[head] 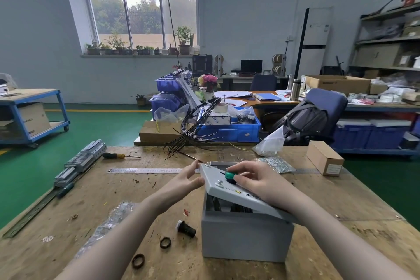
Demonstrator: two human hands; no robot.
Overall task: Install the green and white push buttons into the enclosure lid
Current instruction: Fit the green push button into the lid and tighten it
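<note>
Two dark round nut rings (pixel 138 261) and one white-capped black push button (pixel 186 228) lie on the wooden tabletop (pixel 113 200), nearer than the left hand (pixel 185 180). Its straight, spread fingers (pixel 193 166) steady the tilted grey metal enclosure lid (pixel 218 185). Right hand (pixel 254 178) fingers pinch one green round push button (pixel 230 175) seated in that lid.

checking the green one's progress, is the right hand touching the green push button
Touching. The head view shows the right hand with its fingers curled round the green push button, which sits at the enclosure lid.
</note>
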